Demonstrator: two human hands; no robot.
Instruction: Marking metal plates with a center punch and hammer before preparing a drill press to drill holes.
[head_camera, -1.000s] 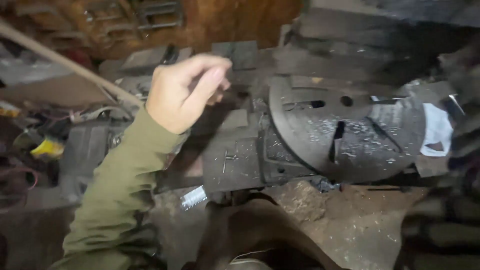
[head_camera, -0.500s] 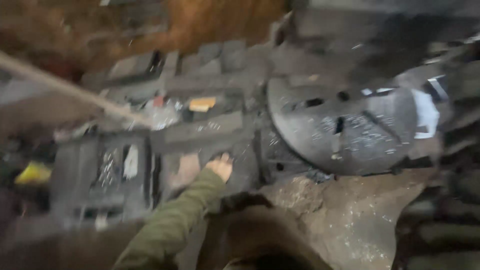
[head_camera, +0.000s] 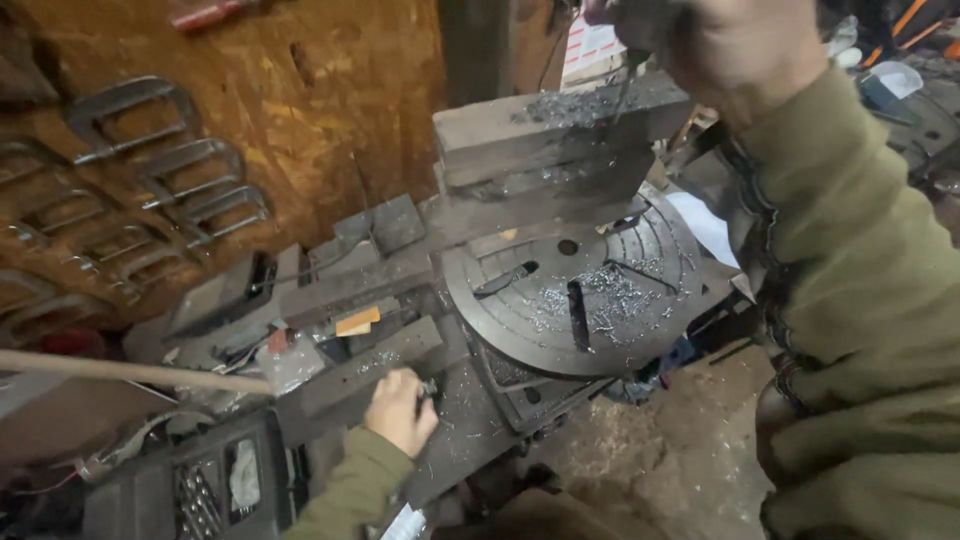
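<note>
Reaching down low, our left hand (head_camera: 400, 408) is curled shut around a small dark thing (head_camera: 430, 388) at the edge of the metal bench (head_camera: 455, 440). We cannot tell what that small thing is, because our fingers hide most of it.

Our right hand (head_camera: 725, 45) is up high, near the top of the picture, and part of it is cut off. It is closed around a thin dark rod (head_camera: 627, 85) that points down at a thick metal block (head_camera: 560, 130). We cannot see the top of the rod. Shiny metal curls lie on the block, right where the rod comes down.

Under the block sits a big round metal plate (head_camera: 585, 300) with long slots in it. More shiny curls lie on the plate and in its slots.

Down in the left corner we see a black tray (head_camera: 215, 485) with little boxes in it. One box holds a row of thin metal bits, and one holds something pale that we cannot make out.

A long wooden stick (head_camera: 130, 372) lies across the left side. Grey clamps (head_camera: 160, 150) hang on the brown board wall (head_camera: 330, 100) behind.
</note>
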